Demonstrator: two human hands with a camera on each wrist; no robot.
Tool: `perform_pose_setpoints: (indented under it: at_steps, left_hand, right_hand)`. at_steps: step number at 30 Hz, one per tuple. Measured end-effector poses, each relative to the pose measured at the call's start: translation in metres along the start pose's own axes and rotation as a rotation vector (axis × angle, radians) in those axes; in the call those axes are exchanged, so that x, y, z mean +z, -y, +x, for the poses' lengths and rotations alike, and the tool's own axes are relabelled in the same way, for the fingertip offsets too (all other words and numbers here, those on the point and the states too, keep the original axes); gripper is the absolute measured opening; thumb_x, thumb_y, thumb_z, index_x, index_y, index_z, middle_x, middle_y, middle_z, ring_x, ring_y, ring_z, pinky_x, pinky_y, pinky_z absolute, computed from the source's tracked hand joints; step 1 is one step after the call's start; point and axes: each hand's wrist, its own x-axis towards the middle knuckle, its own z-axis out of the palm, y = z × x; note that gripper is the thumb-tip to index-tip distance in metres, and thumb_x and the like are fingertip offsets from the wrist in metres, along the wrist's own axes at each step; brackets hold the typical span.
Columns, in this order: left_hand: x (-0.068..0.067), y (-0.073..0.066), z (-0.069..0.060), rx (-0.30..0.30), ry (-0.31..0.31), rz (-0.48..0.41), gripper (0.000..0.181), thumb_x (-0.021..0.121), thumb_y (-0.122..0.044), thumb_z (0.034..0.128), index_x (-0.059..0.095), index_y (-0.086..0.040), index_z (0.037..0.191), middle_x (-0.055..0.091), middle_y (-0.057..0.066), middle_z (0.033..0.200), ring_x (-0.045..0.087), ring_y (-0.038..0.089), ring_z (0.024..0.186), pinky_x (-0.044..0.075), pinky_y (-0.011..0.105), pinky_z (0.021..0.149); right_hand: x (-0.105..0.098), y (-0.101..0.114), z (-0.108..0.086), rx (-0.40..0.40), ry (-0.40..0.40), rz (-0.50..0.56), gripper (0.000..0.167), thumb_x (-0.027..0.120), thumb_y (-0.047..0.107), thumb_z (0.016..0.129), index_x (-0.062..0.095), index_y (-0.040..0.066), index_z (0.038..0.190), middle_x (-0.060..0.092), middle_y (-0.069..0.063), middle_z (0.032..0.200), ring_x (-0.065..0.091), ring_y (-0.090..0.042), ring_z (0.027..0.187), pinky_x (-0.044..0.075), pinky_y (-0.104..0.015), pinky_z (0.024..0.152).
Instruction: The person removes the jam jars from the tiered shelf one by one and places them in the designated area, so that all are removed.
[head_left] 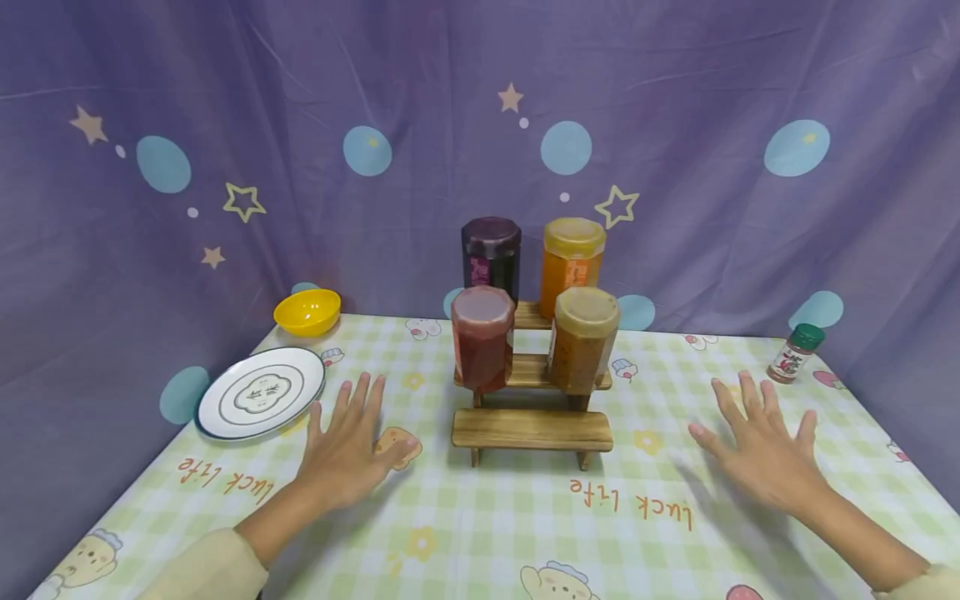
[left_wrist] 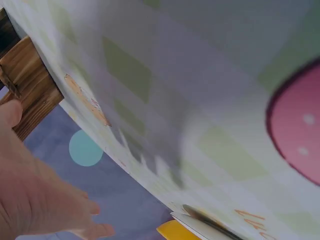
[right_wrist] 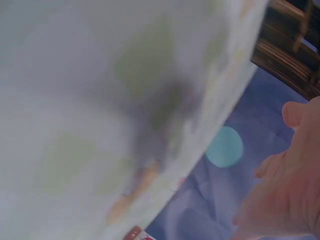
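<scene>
My left hand [head_left: 347, 454], fingers spread, hovers over the tablecloth between a white plate [head_left: 223, 410] and a stepped wooden rack [head_left: 532, 429]. On the other side, my right hand [head_left: 768, 454] also hovers with spread fingers, near a small green-capped seasoning bottle [head_left: 792, 357]. Neither hand holds anything. The rack's middle step bears a red jar [head_left: 483, 342] and a brown jar [head_left: 583, 342]. Behind them, higher up, stand a dark purple jar [head_left: 491, 250] and an orange jar [head_left: 573, 262]. The front step carries nothing. Both wrist views show the hand with part of the rack beyond.
A yellow bowl [head_left: 308, 313] sits at the back left, behind the plate. The table wears a green checked cloth [head_left: 480, 533] with printed cartoons and lettering. A purple curtain [head_left: 420, 75] hangs along the back and sides.
</scene>
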Motion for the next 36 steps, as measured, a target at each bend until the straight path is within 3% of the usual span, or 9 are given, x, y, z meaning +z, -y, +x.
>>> perform_pose_setpoints:
  at_steps: [2,7,11,16,20,23,26,30,36]
  left_hand:
    - [0.0,-0.001,0.002,-0.008,-0.024,-0.03,0.098,0.038,-0.074,0.0887,-0.001,-0.013,0.156,0.0,0.014,0.16,-0.001,0.036,0.146,-0.009,0.066,0.111]
    - [0.0,-0.005,0.006,-0.011,-0.089,-0.146,0.098,0.043,-0.072,0.0886,0.006,-0.011,0.156,0.014,0.018,0.159,0.015,0.038,0.144,0.004,0.063,0.113]
    - [0.0,-0.011,0.008,-0.009,-0.086,-0.241,0.098,0.046,-0.073,0.0862,0.019,-0.007,0.153,0.022,0.017,0.157,0.024,0.039,0.141,0.016,0.061,0.113]
    - [0.0,-0.018,0.008,-0.046,-0.015,-0.316,0.099,0.048,-0.074,0.084,0.024,-0.006,0.152,0.027,0.019,0.154,0.028,0.041,0.138,0.024,0.065,0.109]
    - [0.002,-0.022,0.008,-0.051,0.022,-0.355,0.096,0.05,-0.072,0.0852,0.024,-0.009,0.152,0.027,0.021,0.154,0.03,0.04,0.138,0.031,0.065,0.106]
    - [0.003,-0.027,0.009,-0.051,0.009,-0.398,0.094,0.053,-0.071,0.0839,0.026,-0.012,0.152,0.034,0.017,0.151,0.038,0.034,0.134,0.039,0.06,0.102]
    - [0.004,-0.033,0.01,-0.069,-0.008,-0.467,0.092,0.059,-0.068,0.0818,0.03,-0.014,0.15,0.043,0.016,0.145,0.057,0.026,0.113,0.048,0.05,0.094]
    - [0.007,-0.039,0.013,-0.082,0.007,-0.568,0.09,0.067,-0.062,0.0805,0.034,-0.011,0.147,0.046,0.019,0.142,0.063,0.024,0.098,0.054,0.042,0.087]
    - [0.01,-0.043,0.016,-0.088,0.044,-0.645,0.085,0.072,-0.053,0.0811,0.037,-0.009,0.145,0.045,0.015,0.144,0.051,0.033,0.124,0.05,0.047,0.096]
  right_hand:
    - [-0.006,0.002,0.003,0.009,-0.004,0.017,0.082,0.036,0.055,0.1,0.003,0.003,0.154,-0.018,-0.026,0.154,-0.022,-0.045,0.138,-0.033,-0.071,0.089]
    - [-0.018,0.008,0.009,0.028,-0.06,0.051,0.083,0.038,0.054,0.1,0.004,0.001,0.153,-0.003,-0.036,0.152,0.009,-0.057,0.136,-0.026,-0.072,0.097]
    - [-0.026,0.012,0.015,0.011,-0.145,0.068,0.081,0.042,0.051,0.1,0.009,-0.001,0.153,0.011,-0.039,0.149,0.023,-0.061,0.128,-0.007,-0.076,0.1]
    - [-0.034,0.021,0.023,-0.034,-0.214,0.101,0.078,0.045,0.047,0.1,0.014,-0.001,0.152,0.022,-0.036,0.148,0.023,-0.056,0.131,0.01,-0.076,0.091]
    - [-0.041,0.031,0.029,-0.047,-0.216,0.112,0.077,0.044,0.048,0.1,0.016,-0.001,0.152,0.024,-0.035,0.148,0.022,-0.058,0.13,0.01,-0.077,0.09]
    - [-0.048,0.038,0.035,-0.053,-0.212,0.128,0.075,0.044,0.048,0.1,0.018,0.0,0.152,0.024,-0.034,0.148,0.021,-0.06,0.129,0.009,-0.078,0.09]
    - [-0.055,0.044,0.043,-0.066,-0.218,0.153,0.073,0.043,0.047,0.1,0.02,0.0,0.152,0.024,-0.033,0.149,0.021,-0.059,0.129,0.01,-0.078,0.09]
    - [-0.062,0.051,0.056,-0.087,-0.245,0.2,0.07,0.043,0.046,0.101,0.023,0.001,0.151,0.025,-0.032,0.149,0.021,-0.056,0.13,0.013,-0.075,0.092]
    - [-0.077,0.066,0.078,-0.098,-0.24,0.318,0.07,0.046,0.047,0.1,0.026,0.006,0.152,0.025,-0.028,0.151,0.021,-0.051,0.134,0.015,-0.074,0.098]
